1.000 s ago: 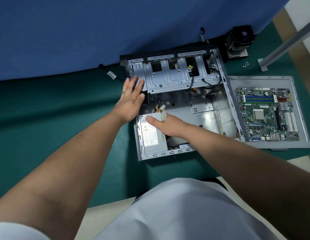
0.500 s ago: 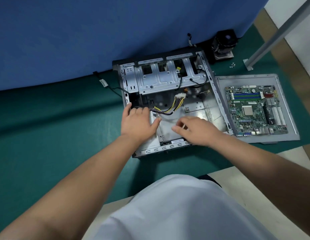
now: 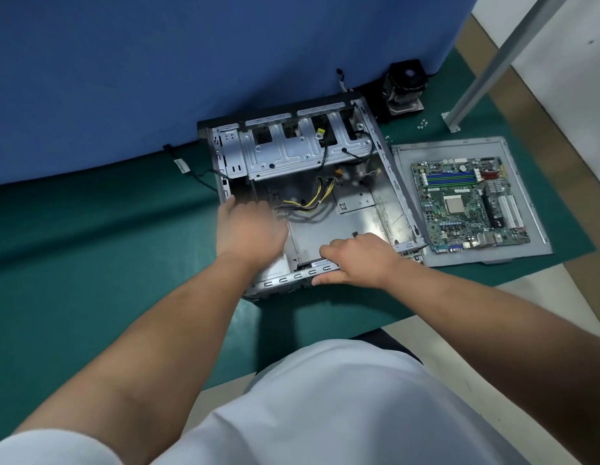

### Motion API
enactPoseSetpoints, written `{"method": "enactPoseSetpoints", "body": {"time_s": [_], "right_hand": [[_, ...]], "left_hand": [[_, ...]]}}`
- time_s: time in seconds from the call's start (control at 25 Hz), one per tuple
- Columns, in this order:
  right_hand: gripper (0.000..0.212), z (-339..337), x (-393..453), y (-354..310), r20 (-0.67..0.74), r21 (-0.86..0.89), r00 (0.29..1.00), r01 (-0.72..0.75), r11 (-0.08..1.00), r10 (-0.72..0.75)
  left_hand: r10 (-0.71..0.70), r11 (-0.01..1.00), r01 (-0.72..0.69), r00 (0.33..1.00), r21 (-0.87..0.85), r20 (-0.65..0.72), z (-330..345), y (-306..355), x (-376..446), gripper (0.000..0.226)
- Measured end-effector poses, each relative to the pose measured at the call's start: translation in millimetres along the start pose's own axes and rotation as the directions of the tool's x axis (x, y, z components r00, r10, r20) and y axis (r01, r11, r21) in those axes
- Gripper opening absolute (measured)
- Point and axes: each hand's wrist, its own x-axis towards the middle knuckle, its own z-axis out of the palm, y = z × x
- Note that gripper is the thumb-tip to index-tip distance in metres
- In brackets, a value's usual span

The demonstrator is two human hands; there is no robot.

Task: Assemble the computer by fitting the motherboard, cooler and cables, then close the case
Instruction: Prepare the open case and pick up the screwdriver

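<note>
The open computer case [image 3: 387,159] lies on its side on the green mat, with its silver drive cage [image 3: 291,152] at the far end. My left hand [image 3: 250,229] rests on the power supply [image 3: 275,268] in the case's near-left corner and hides most of it. My right hand [image 3: 357,261] grips the case's near rim, fingers over the top and thumb underneath. A bundle of yellow and black cables [image 3: 315,199] lies loose on the case floor. The green motherboard [image 3: 469,203] sits outside, on the grey side panel [image 3: 526,245] to the right. The black cooler [image 3: 404,88] stands behind the case.
A blue wall runs right behind the case. Small screws [image 3: 422,124] lie on the mat near the cooler. A metal pole [image 3: 493,62] slants down to a foot at the right. A loose tagged cable [image 3: 182,166] trails left of the case.
My left hand moved from the drive cage down onto the power supply. My right hand left the power supply and white connector and took hold of the near rim. The cables now lie free.
</note>
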Motion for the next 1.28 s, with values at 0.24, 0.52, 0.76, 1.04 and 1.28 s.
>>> {"method": "enactPoseSetpoints", "body": {"time_s": [0.24, 0.52, 0.76, 1.04, 1.28], "right_hand": [[0.084, 7.7, -12.5, -4.2, -0.010, -0.035, 0.997, 0.072, 0.997, -0.072], [0.077, 7.7, -15.5, -4.6, 0.081, 0.055, 0.997, 0.003, 0.998, -0.007], [0.074, -35.5, -9.1, 43.1, 0.188, 0.369, 0.979, -0.140, 0.919, 0.073], [0.024, -88.2, -6.2, 195.7, -0.098, 0.674, 0.844, -0.334, 0.659, 0.528], [0.023, -39.4, 4.8, 319.8, 0.133, 0.701, 0.725, -0.551, 0.453, 0.676]], "left_hand": [[0.008, 1.000, -0.009, 0.999, -0.020, -0.042, 3.7, 4.4, -18.6, 0.044], [-0.004, 1.000, 0.004, 1.000, 0.000, -0.025, 3.6, 8.6, -23.9, 0.041], [0.116, 0.993, -0.117, 0.992, -0.006, -0.052, -2.9, 10.3, -1.8, 0.037], [0.212, 0.947, -0.242, 0.965, -0.210, -0.156, -28.7, 74.4, 136.4, 0.042], [0.073, 0.965, -0.076, 0.997, -0.251, -0.021, -3.7, 105.6, 197.5, 0.062]]}}
